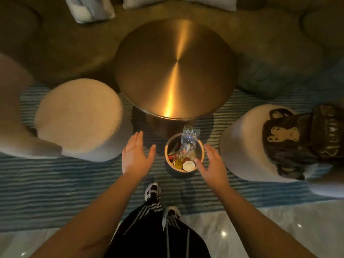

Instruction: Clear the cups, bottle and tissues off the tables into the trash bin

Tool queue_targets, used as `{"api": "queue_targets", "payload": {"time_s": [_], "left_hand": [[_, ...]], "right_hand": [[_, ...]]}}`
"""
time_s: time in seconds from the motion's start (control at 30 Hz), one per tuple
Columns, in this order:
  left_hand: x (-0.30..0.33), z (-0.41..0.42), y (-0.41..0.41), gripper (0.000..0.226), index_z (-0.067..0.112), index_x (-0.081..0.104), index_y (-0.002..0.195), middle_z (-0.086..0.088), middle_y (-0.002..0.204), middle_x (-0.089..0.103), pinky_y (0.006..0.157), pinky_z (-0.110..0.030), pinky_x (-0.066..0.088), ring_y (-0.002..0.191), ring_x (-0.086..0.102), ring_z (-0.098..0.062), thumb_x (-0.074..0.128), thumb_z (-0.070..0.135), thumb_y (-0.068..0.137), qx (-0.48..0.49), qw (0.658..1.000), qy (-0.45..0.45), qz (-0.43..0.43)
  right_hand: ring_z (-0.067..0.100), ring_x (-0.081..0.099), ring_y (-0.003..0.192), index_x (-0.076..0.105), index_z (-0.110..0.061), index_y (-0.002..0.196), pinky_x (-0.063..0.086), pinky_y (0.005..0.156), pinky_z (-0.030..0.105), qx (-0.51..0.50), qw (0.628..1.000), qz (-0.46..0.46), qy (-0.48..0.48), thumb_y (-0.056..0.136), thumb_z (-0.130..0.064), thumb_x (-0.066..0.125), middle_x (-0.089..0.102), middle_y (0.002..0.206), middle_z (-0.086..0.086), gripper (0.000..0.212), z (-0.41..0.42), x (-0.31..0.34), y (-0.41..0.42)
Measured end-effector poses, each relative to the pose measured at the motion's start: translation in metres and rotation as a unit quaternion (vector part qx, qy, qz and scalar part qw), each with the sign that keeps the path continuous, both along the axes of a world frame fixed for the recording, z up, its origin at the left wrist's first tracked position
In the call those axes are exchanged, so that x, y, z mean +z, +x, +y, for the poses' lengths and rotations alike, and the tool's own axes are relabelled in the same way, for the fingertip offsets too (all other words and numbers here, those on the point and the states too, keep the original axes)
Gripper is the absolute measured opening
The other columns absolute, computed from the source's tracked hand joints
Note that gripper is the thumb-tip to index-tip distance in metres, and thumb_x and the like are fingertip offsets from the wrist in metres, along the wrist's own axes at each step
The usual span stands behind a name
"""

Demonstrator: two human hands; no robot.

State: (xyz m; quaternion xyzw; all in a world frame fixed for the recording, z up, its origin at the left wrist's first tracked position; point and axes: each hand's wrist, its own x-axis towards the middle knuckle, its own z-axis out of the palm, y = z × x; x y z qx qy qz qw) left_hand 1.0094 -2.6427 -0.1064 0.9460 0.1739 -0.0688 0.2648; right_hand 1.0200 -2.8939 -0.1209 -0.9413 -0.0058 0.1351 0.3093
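Inside the trash bin (201,146): crushed bottle (188,140), cup (188,165); left hand (135,157), right hand (214,164) spread wide, empty.

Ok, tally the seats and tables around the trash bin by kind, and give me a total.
Round metal table: 1
Pale round stools: 2, one bare, one with a dark bag on it
Total: 3

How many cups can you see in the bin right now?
1. A white paper cup lies at the near rim of the bin, next to the right hand. More may be hidden under the crumpled plastic bottle.
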Motion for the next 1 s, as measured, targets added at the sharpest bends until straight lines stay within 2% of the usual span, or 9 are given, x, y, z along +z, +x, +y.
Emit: {"api": "queue_targets", "payload": {"time_s": [0.1,0.27,0.43,0.6,0.83,1.0], "left_hand": [[0.022,0.018,-0.034,0.071,0.015,0.021,0.152,-0.007,0.156,0.027,0.116,-0.042,0.023,0.144,0.021,-0.020,0.043,0.051,0.095,0.056,0.998,0.012,-0.018],[0.038,0.061,-0.114,0.071,0.014,0.025,0.150,-0.008,0.155,0.030,0.114,-0.046,0.026,0.143,0.025,-0.022,0.041,0.054,0.094,0.180,0.983,0.033,-0.030],[0.046,0.114,-0.205,0.072,0.016,0.025,0.151,-0.006,0.156,0.028,0.116,-0.045,0.022,0.145,0.021,-0.022,0.039,0.057,0.093,0.340,0.939,0.044,-0.024],[0.058,0.180,-0.276,0.070,0.017,0.026,0.150,-0.006,0.155,0.031,0.115,-0.046,0.022,0.144,0.023,-0.022,0.040,0.055,0.093,0.456,0.887,0.063,-0.039],[0.033,0.321,-0.324,0.072,0.019,0.023,0.150,-0.003,0.156,0.027,0.115,-0.045,0.020,0.145,0.019,-0.019,0.035,0.060,0.092,0.543,0.837,0.070,-0.025],[0.009,0.481,-0.323,0.072,0.022,0.022,0.150,-0.002,0.157,0.026,0.116,-0.044,0.020,0.145,0.020,-0.019,0.031,0.062,0.092,0.534,0.844,0.054,-0.013]], "right_hand": [[0.016,0.031,0.137,0.035,-0.019,0.144,0.029,0.113,0.036,0.062,0.998,-0.027,0.011,0.090,-0.044,0.056,0.036,0.149,0.001,0.063,0.035,0.023,-0.003],[0.015,0.028,0.138,0.035,-0.019,0.144,0.022,0.111,0.028,0.184,0.981,-0.047,0.035,0.091,-0.043,0.055,0.034,0.151,0.000,0.061,0.113,0.044,-0.016],[0.016,0.027,0.139,0.036,-0.018,0.143,0.022,0.110,0.026,0.337,0.939,-0.022,0.068,0.092,-0.041,0.054,0.033,0.151,0.003,0.059,0.210,0.056,-0.047],[0.020,0.029,0.138,0.038,-0.009,0.141,0.027,0.113,0.037,0.465,0.881,-0.031,0.082,0.094,-0.035,0.054,0.036,0.149,0.008,0.057,0.322,0.064,-0.083],[0.018,0.032,0.136,0.039,-0.014,0.140,0.025,0.107,0.026,0.542,0.835,-0.040,0.086,0.094,-0.039,0.050,0.037,0.148,0.003,0.054,0.501,0.042,-0.095],[0.020,0.030,0.137,0.039,-0.014,0.141,0.026,0.111,0.034,0.548,0.833,-0.052,0.064,0.095,-0.037,0.050,0.035,0.149,0.006,0.053,0.665,0.024,-0.083]]}}
